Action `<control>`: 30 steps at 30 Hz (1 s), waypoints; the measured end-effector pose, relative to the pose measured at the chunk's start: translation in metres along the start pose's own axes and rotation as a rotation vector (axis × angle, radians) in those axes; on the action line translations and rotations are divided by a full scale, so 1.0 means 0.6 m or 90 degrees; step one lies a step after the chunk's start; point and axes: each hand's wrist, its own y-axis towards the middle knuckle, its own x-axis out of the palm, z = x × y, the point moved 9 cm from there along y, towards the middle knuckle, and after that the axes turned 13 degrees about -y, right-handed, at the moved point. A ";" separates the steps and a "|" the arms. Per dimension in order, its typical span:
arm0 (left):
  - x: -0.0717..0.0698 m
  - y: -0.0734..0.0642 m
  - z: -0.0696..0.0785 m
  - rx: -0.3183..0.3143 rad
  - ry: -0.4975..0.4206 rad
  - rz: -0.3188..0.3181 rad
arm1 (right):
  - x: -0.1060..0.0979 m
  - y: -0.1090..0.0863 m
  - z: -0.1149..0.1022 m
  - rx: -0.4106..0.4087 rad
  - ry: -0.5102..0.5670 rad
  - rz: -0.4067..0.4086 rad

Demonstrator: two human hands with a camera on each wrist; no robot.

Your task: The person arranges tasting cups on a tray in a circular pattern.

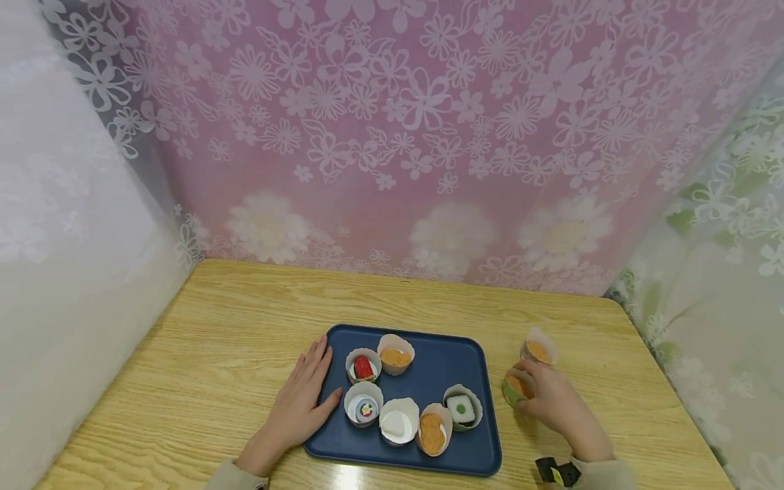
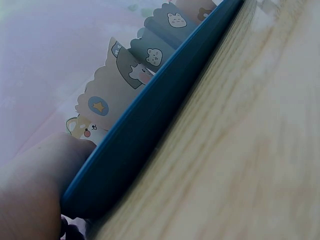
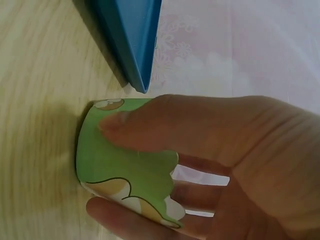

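Observation:
My left hand (image 1: 301,400) rests along the left edge of a dark blue tray (image 1: 422,361), fingers straight and the thumb over the rim. To the right of the tray, my right hand (image 1: 554,401) grips a green paper baking cup (image 3: 120,160) with an orange-brown filling. In the right wrist view its thumb lies on one side of the cup and the fingers reach round the other. The cup stands on the wooden table, partly hidden by the hand in the head view. Just behind it is a pale paper cup (image 1: 539,351), also with orange-brown filling.
Several paper cups stand on the tray: one with a red piece (image 1: 363,368), one with a blue-and-white roll (image 1: 365,409), a white-filled cup (image 1: 398,423), orange-filled cups (image 1: 432,434) and one with a white square piece (image 1: 462,410). Floral curtains (image 1: 367,136) enclose the wooden table (image 1: 245,340).

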 end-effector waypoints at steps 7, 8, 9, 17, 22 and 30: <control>0.000 0.000 -0.001 0.002 0.000 0.002 | -0.015 0.016 -0.016 -0.048 0.026 0.023; 0.000 0.000 -0.002 0.002 0.000 0.002 | -0.019 0.020 -0.021 -0.059 0.020 0.029; 0.000 0.000 -0.003 0.001 0.001 0.001 | -0.023 0.023 -0.028 -0.071 0.013 0.037; 0.000 -0.001 -0.004 -0.004 -0.004 -0.001 | -0.029 0.062 -0.091 -0.138 -0.033 0.039; 0.001 -0.001 -0.003 -0.007 -0.005 -0.002 | -0.009 0.084 -0.124 -0.185 -0.029 0.004; 0.003 0.000 -0.003 -0.010 -0.008 -0.006 | 0.017 0.092 -0.164 -0.294 -0.063 -0.039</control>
